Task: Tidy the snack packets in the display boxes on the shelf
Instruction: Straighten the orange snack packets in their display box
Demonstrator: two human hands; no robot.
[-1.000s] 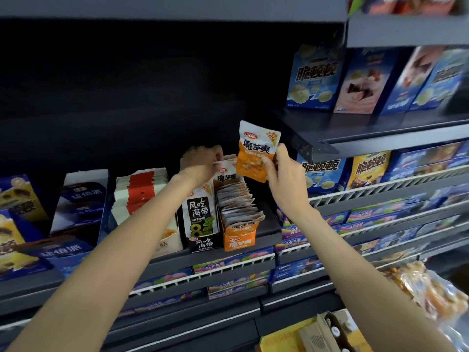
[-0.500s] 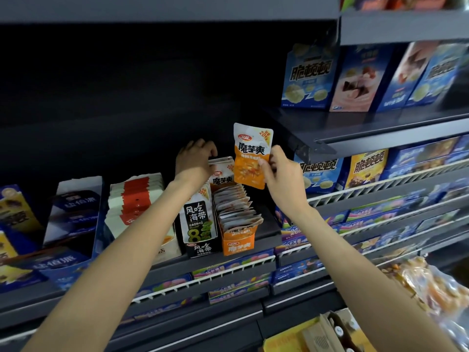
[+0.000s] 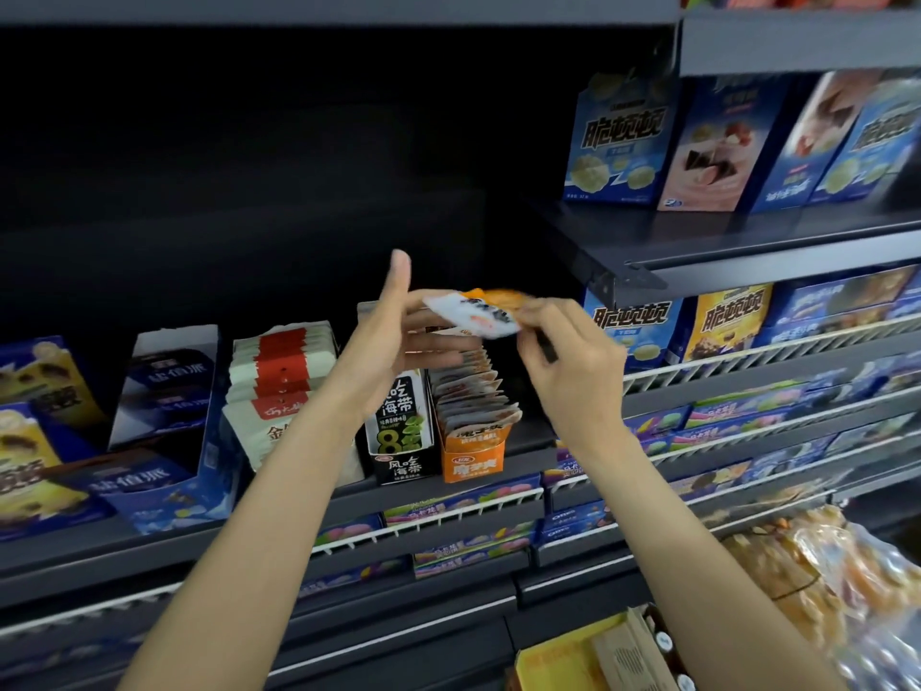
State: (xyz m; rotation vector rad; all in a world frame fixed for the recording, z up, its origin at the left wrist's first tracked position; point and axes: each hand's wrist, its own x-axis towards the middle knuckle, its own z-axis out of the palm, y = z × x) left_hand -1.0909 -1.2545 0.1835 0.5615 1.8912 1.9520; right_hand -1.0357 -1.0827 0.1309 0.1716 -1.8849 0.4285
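Head view: both my hands are up over the orange display box (image 3: 473,448), with one orange packet (image 3: 473,316) between them.
Change, packet: a second ago I held it upright by one edge, print facing me. Now it is tipped nearly flat, white top end toward my left hand, and blurred with motion.
Change, left hand: my left hand (image 3: 393,341) was reaching over the back of the boxes. Now it has come off them and turned palm toward the packet.
Left grip: wide, thumb pointing up, fingers straight and stretched toward the packet. They reach its white end; whether they touch it I cannot tell through the blur.
Right grip: my right hand (image 3: 573,361) is closed on the packet, pinching its orange end between thumb and curled fingers.
Packet place: in the air between my hands, just above the far end of the row standing in the orange box, clear of that row.
Beside the grip: the black kelp box (image 3: 398,431) stands directly below my left hand, touching the orange box on its left side.
Shelf: the shelf edge (image 3: 319,511) runs below both boxes, nearer me.
Reading: looks like a handover or a re-orient before I slot the packet back.
Task state: row in the orange box stands fairly even; this packet is the loose one, not yet filed.
Next need: turn it upright, print forward, and drop it behind the last packet.
Risk: thin, slippery foil in an edge pinch could twist out.
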